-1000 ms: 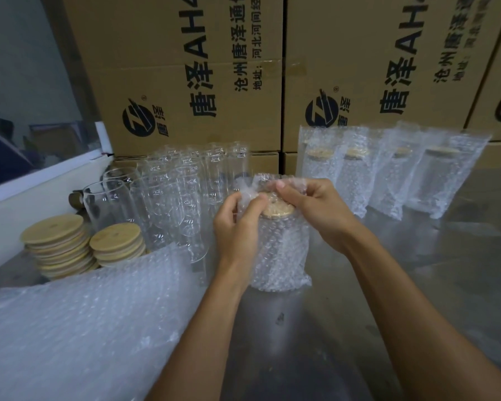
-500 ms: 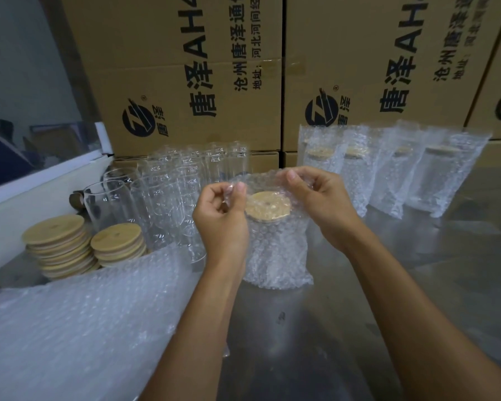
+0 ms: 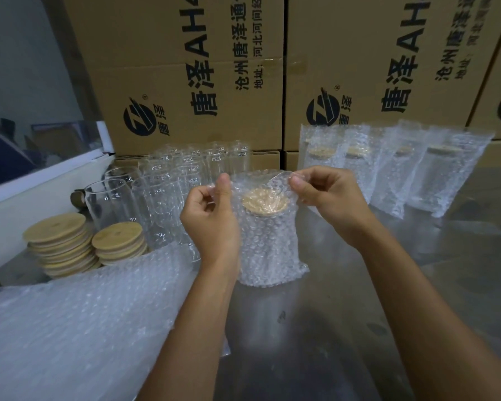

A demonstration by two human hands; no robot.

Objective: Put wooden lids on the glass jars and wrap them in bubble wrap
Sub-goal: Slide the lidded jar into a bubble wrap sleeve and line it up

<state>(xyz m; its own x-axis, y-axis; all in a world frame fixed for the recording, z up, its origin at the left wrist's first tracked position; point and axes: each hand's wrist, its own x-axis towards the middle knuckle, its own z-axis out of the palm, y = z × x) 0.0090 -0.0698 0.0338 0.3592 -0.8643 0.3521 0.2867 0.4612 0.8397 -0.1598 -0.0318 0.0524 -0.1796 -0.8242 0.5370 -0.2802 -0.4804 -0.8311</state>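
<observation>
A glass jar with a wooden lid (image 3: 265, 201) stands upright in a bubble wrap bag (image 3: 268, 250) at the middle of the steel table (image 3: 344, 314). My left hand (image 3: 211, 218) pinches the bag's top edge on the left. My right hand (image 3: 327, 198) pinches the top edge on the right, so the bag's mouth is stretched wide above the lid. Several bare glass jars (image 3: 168, 195) stand behind my left hand. Two stacks of wooden lids (image 3: 84, 241) sit at the left.
Several wrapped jars (image 3: 394, 169) stand in a row at the back right. A pile of bubble wrap bags (image 3: 78, 328) lies at the front left. Cardboard boxes (image 3: 203, 68) form a wall behind the table. A white ledge (image 3: 41, 186) borders the left side.
My hands have moved apart from over the lid, pulling the bag's top edges outward and upward. The lid, covered by wrap and fingers before, now shows.
</observation>
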